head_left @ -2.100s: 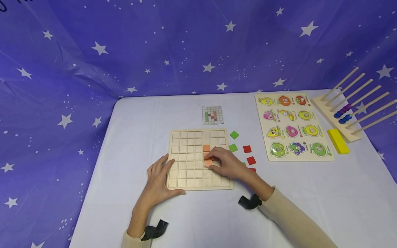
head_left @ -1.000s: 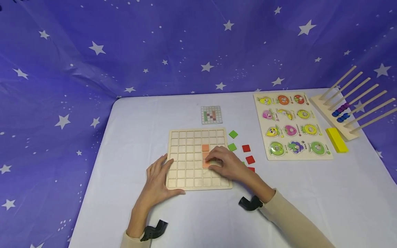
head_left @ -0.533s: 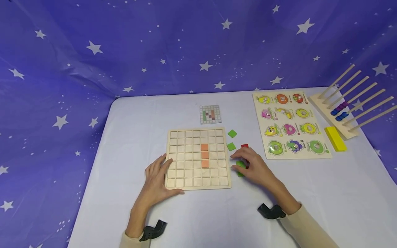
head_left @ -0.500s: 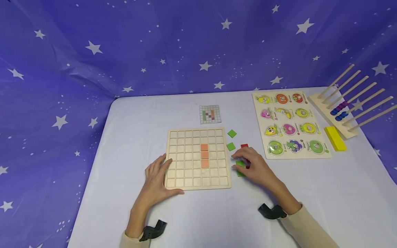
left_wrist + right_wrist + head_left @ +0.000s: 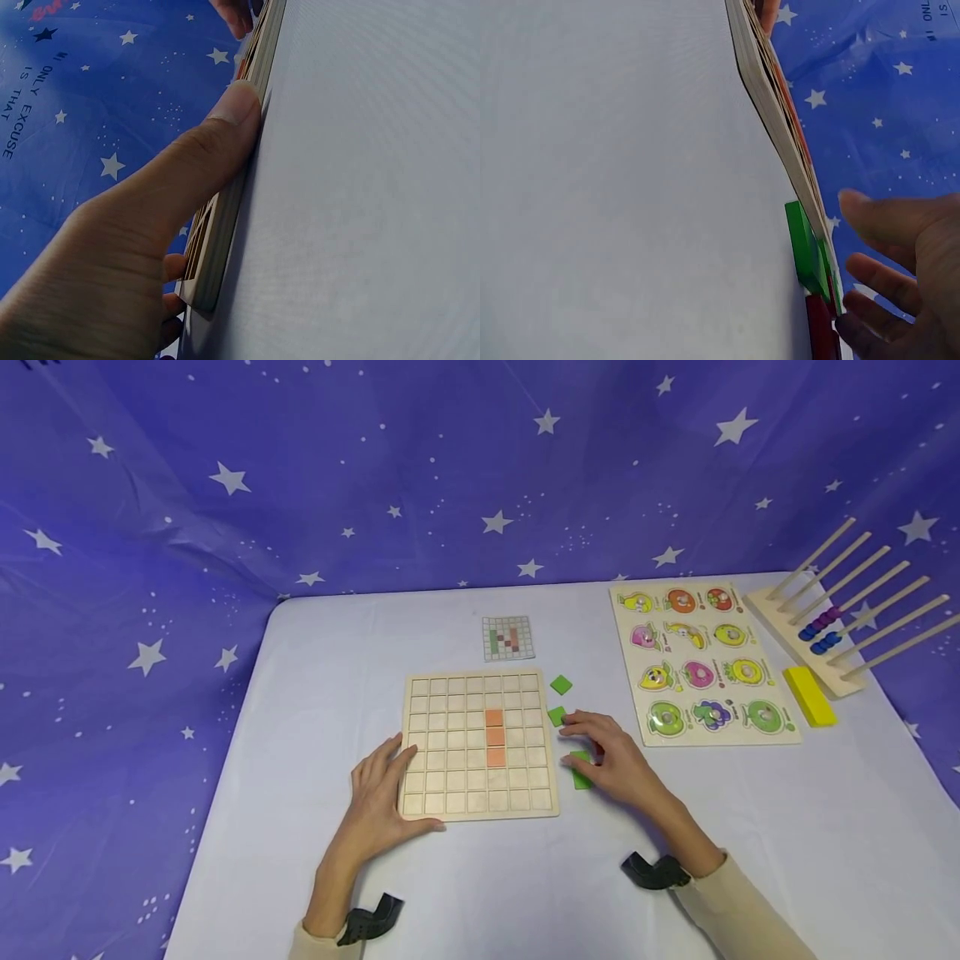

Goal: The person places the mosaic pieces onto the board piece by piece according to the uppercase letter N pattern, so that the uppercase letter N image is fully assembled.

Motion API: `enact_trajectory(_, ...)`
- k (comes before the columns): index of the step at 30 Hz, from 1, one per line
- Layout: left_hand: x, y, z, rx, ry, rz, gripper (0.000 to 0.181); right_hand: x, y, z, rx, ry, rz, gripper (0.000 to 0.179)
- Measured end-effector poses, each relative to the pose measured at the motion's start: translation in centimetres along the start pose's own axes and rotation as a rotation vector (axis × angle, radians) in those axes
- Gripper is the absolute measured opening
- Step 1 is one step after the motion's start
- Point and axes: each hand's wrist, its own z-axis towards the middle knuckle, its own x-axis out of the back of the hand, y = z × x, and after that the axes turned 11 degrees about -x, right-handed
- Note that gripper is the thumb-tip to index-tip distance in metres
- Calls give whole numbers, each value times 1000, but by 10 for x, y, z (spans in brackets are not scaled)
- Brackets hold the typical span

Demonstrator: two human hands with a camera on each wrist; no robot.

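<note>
My left hand (image 5: 381, 802) holds the lower left corner of a wooden grid board (image 5: 457, 777), thumb (image 5: 217, 146) along its front edge and fingers at its left side. Three orange square tiles (image 5: 495, 736) lie in the board's cells in one column. Just right of the board, my right hand (image 5: 618, 764) hovers over loose tiles, thumb and fingers apart with nothing between them. Green tiles (image 5: 582, 777) show by its thumb, and another green tile (image 5: 557, 716) lies at its fingertips. Red tiles (image 5: 821, 330) appear in the right wrist view; the hand hides them from the head camera.
A small printed pattern card (image 5: 507, 638) lies behind the board, with a green tile (image 5: 561, 685) near its right. Farther right are a fruit peg puzzle (image 5: 712, 693), a yellow block (image 5: 810, 697) and a wooden rod stand (image 5: 795, 631) with beads.
My right hand has left the third orange tile in the board and moved right to the loose tiles, lately shifting slightly toward the back. My left hand has stayed at the corner.
</note>
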Motion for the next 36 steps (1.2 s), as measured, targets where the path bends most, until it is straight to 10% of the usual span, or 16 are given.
enact_trajectory(36,0,0,0,7,-1,-6,118,-4,-4,15,-84,91,-34,22)
